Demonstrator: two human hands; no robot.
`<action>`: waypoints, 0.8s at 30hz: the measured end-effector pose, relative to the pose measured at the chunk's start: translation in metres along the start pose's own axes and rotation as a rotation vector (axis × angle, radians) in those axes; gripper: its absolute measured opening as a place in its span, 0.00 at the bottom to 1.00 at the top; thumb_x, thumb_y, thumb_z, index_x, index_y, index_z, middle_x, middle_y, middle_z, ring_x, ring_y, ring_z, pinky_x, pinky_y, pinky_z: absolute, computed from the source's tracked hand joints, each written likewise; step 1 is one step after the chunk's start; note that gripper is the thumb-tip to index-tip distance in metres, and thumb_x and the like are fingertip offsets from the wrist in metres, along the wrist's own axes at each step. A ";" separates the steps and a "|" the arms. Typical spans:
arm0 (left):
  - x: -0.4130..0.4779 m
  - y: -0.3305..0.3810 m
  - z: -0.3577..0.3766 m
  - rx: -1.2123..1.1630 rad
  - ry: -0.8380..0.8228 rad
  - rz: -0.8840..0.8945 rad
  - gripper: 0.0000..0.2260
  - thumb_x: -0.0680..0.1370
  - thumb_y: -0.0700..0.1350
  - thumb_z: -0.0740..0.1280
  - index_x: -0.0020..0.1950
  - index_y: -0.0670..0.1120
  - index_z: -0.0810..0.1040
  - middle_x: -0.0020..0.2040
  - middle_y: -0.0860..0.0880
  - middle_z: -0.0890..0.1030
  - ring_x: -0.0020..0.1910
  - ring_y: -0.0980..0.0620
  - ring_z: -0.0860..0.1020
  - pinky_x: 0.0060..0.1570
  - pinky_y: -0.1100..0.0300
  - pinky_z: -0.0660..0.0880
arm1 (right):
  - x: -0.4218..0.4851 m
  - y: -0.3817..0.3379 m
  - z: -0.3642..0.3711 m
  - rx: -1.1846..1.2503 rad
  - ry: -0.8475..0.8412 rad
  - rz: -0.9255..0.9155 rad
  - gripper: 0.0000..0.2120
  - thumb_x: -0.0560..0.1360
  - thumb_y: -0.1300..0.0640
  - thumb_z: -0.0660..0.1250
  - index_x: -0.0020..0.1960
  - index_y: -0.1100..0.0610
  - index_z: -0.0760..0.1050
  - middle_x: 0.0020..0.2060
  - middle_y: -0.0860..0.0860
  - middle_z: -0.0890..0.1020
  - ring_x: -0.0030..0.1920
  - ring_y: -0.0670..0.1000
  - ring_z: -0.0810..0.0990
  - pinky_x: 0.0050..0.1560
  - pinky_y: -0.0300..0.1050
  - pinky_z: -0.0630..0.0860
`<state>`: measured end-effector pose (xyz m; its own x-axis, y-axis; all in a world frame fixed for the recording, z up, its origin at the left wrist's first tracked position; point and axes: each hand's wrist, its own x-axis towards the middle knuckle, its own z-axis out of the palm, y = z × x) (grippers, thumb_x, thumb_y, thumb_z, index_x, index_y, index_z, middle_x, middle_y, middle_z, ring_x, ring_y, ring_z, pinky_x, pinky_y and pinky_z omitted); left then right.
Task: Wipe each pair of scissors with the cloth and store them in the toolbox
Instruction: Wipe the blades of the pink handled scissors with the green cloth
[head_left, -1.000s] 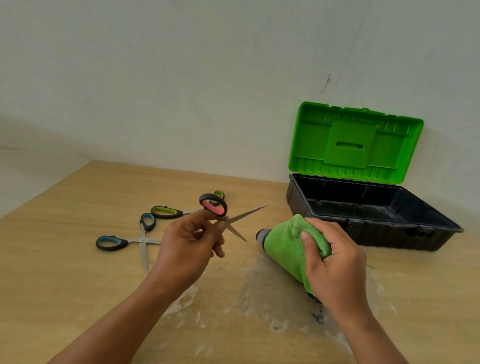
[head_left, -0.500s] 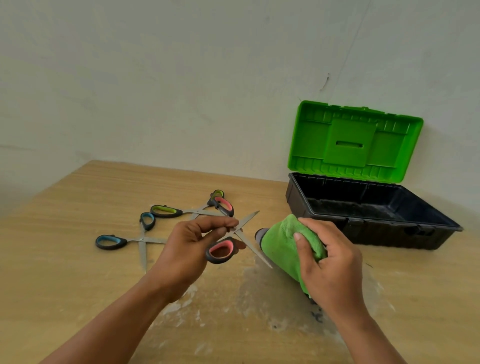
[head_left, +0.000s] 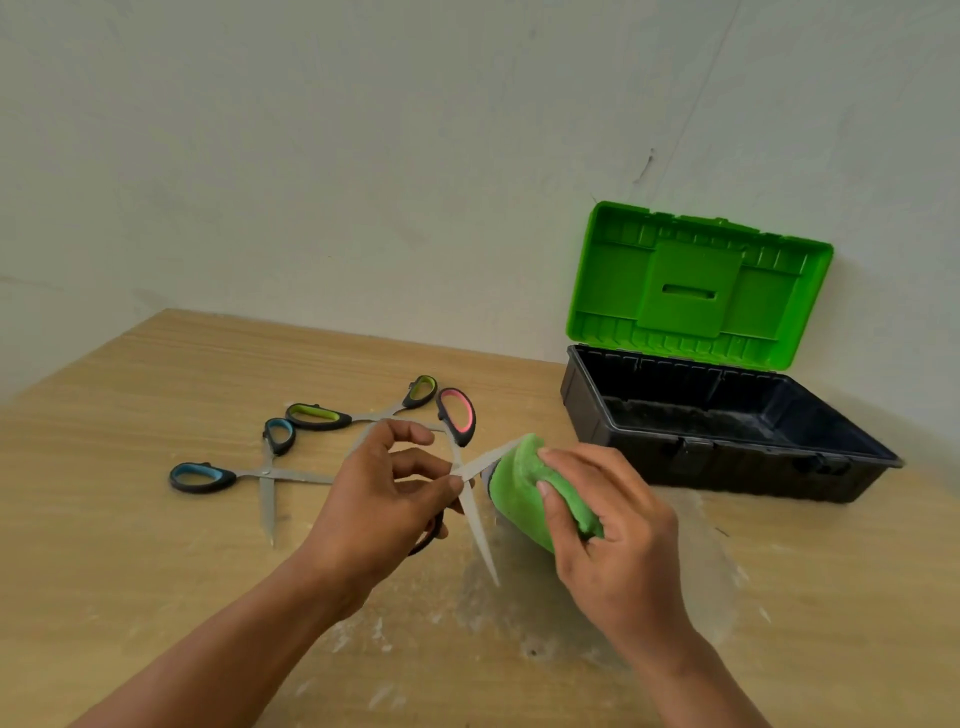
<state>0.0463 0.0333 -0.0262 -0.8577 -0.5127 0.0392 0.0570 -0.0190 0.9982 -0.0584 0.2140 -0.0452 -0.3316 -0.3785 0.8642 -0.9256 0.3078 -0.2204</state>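
My left hand (head_left: 382, 499) pinches the pink-handled scissors (head_left: 475, 514) near their pivot, blades spread wide. One pink handle loop sticks up behind my fingers; the other is mostly hidden under my palm. My right hand (head_left: 613, 535) grips the bunched green cloth (head_left: 519, 488), which touches the tip of the upper blade. The toolbox (head_left: 597, 410), black with its green lid raised, stands open at the right rear.
Blue-handled scissors (head_left: 218, 475) and green-handled scissors (head_left: 332, 415) lie spread on the wooden table (head_left: 130, 545) to the left. White dusty smears mark the table under my hands. A pale wall runs behind the table.
My left hand has turned the pink scissors over and opened them wider. The cloth in my right hand has moved up against the upper blade.
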 end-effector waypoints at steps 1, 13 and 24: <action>-0.001 0.000 0.002 -0.005 -0.008 -0.010 0.18 0.75 0.34 0.72 0.60 0.48 0.73 0.39 0.45 0.86 0.31 0.51 0.82 0.33 0.61 0.76 | 0.001 -0.003 0.001 -0.007 -0.013 -0.021 0.11 0.76 0.63 0.71 0.57 0.64 0.84 0.52 0.55 0.84 0.51 0.48 0.83 0.56 0.33 0.78; -0.015 -0.003 0.017 0.124 0.019 0.060 0.10 0.76 0.37 0.72 0.44 0.54 0.81 0.35 0.49 0.86 0.38 0.54 0.86 0.37 0.54 0.82 | -0.001 -0.016 0.017 -0.019 -0.276 -0.047 0.13 0.78 0.62 0.70 0.62 0.63 0.82 0.52 0.55 0.79 0.51 0.50 0.79 0.50 0.40 0.81; -0.009 -0.015 0.014 0.408 0.064 0.237 0.10 0.76 0.39 0.72 0.56 0.48 0.84 0.37 0.53 0.86 0.38 0.53 0.85 0.37 0.61 0.82 | 0.005 -0.013 0.018 0.041 -0.253 0.012 0.11 0.78 0.60 0.69 0.58 0.63 0.82 0.49 0.51 0.78 0.47 0.44 0.77 0.50 0.28 0.76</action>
<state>0.0462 0.0502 -0.0411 -0.8112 -0.5146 0.2777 0.0306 0.4369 0.8990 -0.0514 0.1925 -0.0463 -0.3727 -0.5830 0.7219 -0.9263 0.2797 -0.2523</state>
